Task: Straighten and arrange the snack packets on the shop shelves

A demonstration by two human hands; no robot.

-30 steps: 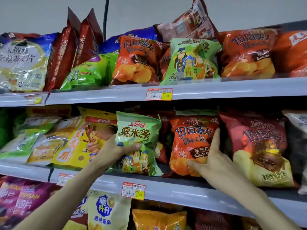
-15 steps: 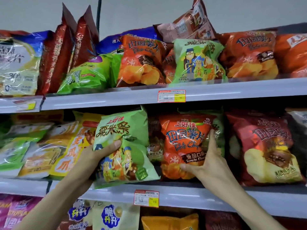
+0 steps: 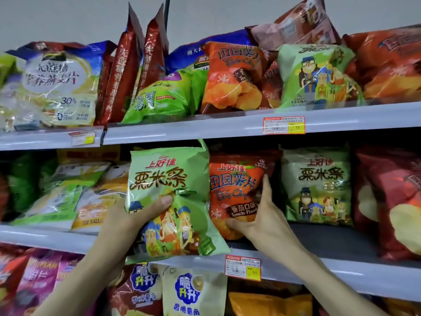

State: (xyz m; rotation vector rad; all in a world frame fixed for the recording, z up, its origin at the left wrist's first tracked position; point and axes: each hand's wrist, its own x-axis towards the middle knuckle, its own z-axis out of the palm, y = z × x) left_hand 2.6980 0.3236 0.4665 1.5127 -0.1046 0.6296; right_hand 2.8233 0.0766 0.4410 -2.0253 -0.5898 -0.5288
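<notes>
**A:** Where are we with the tidying?

**B:** Midway at best, I'd say. My left hand (image 3: 136, 215) grips a light-green glossy plastic snack packet (image 3: 168, 176), thumb across its front and fingers behind. The packet sits in front of the grey metal middle shelf (image 3: 341, 270) with its bottom edge hanging past the shelf lip, so it isn't placed yet.

**A:** And the other hand?

**B:** My right hand (image 3: 262, 222) holds an orange glossy tomato-crisp packet (image 3: 234, 185) at its lower right, thumb on the front and fingers running up its side. That one is on the middle shelf, nearly upright, touching the green packet's edge.

**A:** Anything already in order?

**B:** A matching light-green packet (image 3: 316, 185) stands upright, facing out, just right of my right hand. A deep red crisp packet (image 3: 391, 201) stands beside it. Those two look finished to me. There's bare shelf in front of the matching packet, and I judge that's where the packet in my left hand belongs.

**A:** What's left?

**B:** Plenty. The pale green and yellow packets (image 3: 57, 201) at the left of the middle shelf lie slanted on one another. On the top shelf (image 3: 182, 128) the dark red tall packets (image 3: 134, 65) lean sideways, and a pinkish-brown packet (image 3: 296, 23) lies across the others. I can only partly see the shelf below.
</notes>
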